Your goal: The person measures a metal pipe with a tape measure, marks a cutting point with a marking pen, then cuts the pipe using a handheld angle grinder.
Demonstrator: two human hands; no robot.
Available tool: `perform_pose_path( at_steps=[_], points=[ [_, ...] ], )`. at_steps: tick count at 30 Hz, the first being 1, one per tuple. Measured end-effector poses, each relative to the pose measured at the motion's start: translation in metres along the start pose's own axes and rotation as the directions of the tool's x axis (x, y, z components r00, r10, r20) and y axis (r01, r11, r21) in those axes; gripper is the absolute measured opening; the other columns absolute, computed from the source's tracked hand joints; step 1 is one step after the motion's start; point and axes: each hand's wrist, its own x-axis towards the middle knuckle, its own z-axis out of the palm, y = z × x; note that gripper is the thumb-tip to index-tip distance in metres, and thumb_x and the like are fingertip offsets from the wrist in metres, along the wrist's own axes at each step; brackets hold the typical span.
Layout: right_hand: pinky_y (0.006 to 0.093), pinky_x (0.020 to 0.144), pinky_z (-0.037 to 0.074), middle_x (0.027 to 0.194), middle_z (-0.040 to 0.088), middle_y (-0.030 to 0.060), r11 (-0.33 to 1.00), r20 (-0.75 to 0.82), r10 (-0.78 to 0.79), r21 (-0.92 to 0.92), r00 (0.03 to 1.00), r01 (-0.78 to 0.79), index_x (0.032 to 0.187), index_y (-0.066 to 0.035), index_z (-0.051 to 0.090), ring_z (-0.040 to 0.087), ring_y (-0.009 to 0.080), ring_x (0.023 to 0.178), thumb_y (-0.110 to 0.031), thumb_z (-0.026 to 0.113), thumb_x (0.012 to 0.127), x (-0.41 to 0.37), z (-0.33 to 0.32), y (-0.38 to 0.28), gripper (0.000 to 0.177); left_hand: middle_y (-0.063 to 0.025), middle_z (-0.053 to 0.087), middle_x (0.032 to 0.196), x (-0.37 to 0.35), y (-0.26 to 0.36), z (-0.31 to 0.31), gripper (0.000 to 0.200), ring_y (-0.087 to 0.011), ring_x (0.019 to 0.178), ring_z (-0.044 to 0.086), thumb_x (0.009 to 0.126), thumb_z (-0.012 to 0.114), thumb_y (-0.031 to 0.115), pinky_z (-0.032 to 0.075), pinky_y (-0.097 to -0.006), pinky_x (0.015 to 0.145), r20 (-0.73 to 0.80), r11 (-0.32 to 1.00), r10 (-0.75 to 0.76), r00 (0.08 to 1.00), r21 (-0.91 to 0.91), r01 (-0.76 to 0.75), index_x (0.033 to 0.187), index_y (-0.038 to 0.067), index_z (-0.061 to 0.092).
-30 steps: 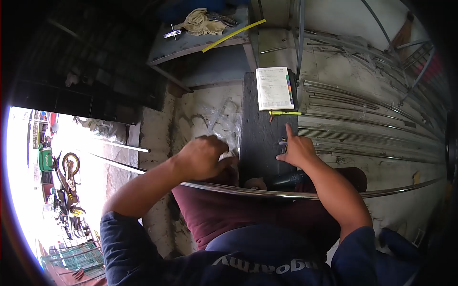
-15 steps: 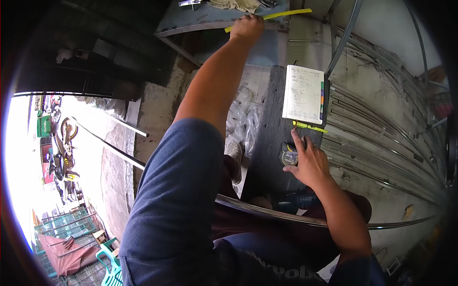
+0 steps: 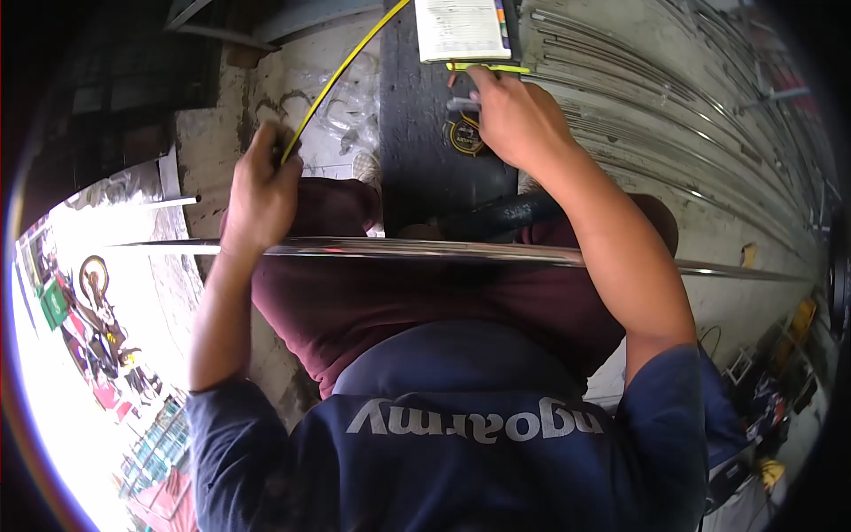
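My left hand (image 3: 264,191) is closed on a long yellow measuring strip (image 3: 341,69) that runs up past the top edge of the view. On the dark board (image 3: 412,168), my right hand (image 3: 514,115) is at the lower edge of an open notebook (image 3: 461,28), its fingers bent round a grey pen-like item (image 3: 463,105). A yellow-green pen (image 3: 501,67) lies just under the notebook, by my right fingertips. Partly beneath this hand sits a round black and yellow tape measure (image 3: 464,135).
A shiny metal tube (image 3: 417,251) crosses over my thighs. Many metal rods (image 3: 638,71) lie on the right. Clear plastic bags (image 3: 350,120) are on the floor left of the board. Outside at the left stands a motorcycle (image 3: 102,310).
My left hand has come down from the upper table to near my left knee with the yellow strip. The view has tilted down, and my right hand now holds a grey item.
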Motion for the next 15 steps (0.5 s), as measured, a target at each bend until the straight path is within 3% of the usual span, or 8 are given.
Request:
perform_pose_path(
  at_steps=[2,4,6,7,10,12,14,15],
  points=[
    [0.0512,0.083,0.065,0.111,0.079,0.0234,0.999,-0.034,0.014,0.04,0.999,-0.013,0.128,-0.005,0.072,0.081,0.0395,0.098,-0.01,0.066,0.101,-0.007,-0.013,-0.004,0.027,-0.0088,0.06,0.092,-0.021,-0.02,0.002,0.01,-0.0217,0.085,0.06,0.101,0.066,0.008,0.05,-0.0379,0.079,-0.093,0.975,0.101,0.991,0.208,-0.079,0.107,0.003,0.06],
    [0.0529,0.085,0.063,0.101,0.079,0.0236,0.994,-0.233,-0.046,0.089,0.972,0.068,0.127,-0.004,0.073,0.079,0.0408,0.096,-0.023,0.064,0.107,-0.022,-0.014,-0.002,0.028,-0.0153,0.072,0.098,-0.041,-0.03,0.01,0.018,-0.0291,0.088,0.071,0.105,0.071,0.017,0.056,-0.0426,0.084,-0.181,0.91,0.201,0.963,0.397,-0.115,0.113,0.001,0.068],
    [0.0535,0.086,0.063,0.094,0.078,0.0231,0.972,-0.422,-0.132,0.121,0.897,0.2,0.126,-0.003,0.073,0.079,0.0416,0.095,-0.03,0.062,0.111,-0.039,-0.022,-0.003,0.033,-0.0165,0.07,0.098,-0.053,-0.032,0.013,0.018,-0.0323,0.09,0.07,0.106,0.071,0.018,0.055,-0.0435,0.085,-0.189,0.887,0.259,0.947,0.434,-0.156,0.113,0.002,0.068],
    [0.0512,0.086,0.062,0.091,0.078,0.0212,0.987,-0.401,-0.098,0.075,0.911,0.139,0.122,-0.004,0.076,0.077,0.0419,0.094,-0.042,0.062,0.114,-0.054,-0.039,-0.01,0.041,-0.0171,0.069,0.098,-0.057,-0.03,0.014,0.017,-0.034,0.09,0.07,0.106,0.071,0.019,0.054,-0.044,0.085,-0.198,0.873,0.288,0.937,0.456,-0.173,0.112,0.003,0.069],
    [0.045,0.084,0.061,0.098,0.08,0.0162,0.879,-0.07,0.129,0.47,0.989,-0.081,0.119,-0.005,0.077,0.078,0.0374,0.093,-0.048,0.062,0.114,-0.103,-0.084,-0.019,0.045,-0.0175,0.068,0.101,-0.069,-0.018,0.011,0.026,-0.0345,0.093,0.067,0.11,0.068,0.027,0.054,-0.0448,0.089,-0.166,0.884,0.269,0.949,0.433,-0.174,0.116,0.001,0.068],
    [0.0367,0.094,0.058,0.104,0.076,0.0111,0.795,0.043,0.083,0.6,0.996,-0.092,0.12,-0.004,0.078,0.073,0.0223,0.101,-0.045,0.063,0.115,-0.144,-0.077,-0.018,0.043,-0.0171,0.068,0.102,-0.072,-0.02,0.009,0.031,-0.0332,0.094,0.067,0.113,0.063,0.03,0.054,-0.0459,0.089,-0.232,0.891,0.364,0.902,0.369,-0.264,0.122,0.001,0.066],
    [0.0398,0.09,0.059,0.106,0.077,0.0107,0.756,0.02,-0.07,0.653,0.997,0.04,0.12,-0.004,0.074,0.076,0.0281,0.097,-0.036,0.072,0.111,-0.18,-0.052,-0.019,0.034,-0.0209,0.065,0.11,-0.079,-0.023,0.003,0.036,-0.0312,0.092,0.062,0.118,0.053,0.028,0.051,-0.0409,0.086,-0.268,0.89,0.433,0.861,0.277,-0.361,0.137,-0.002,0.058],
    [0.0418,0.089,0.059,0.107,0.077,0.0121,0.811,0.051,-0.09,0.584,0.995,0.044,0.12,-0.004,0.071,0.076,0.0326,0.097,-0.035,0.076,0.108,-0.195,-0.045,-0.023,0.034,-0.0154,0.062,0.103,-0.086,-0.021,0.004,0.037,-0.0234,0.082,0.057,0.118,0.049,0.032,0.047,-0.0349,0.077,-0.331,0.909,0.41,0.85,0.075,-0.41,0.134,-0.001,0.059]
  ],
)
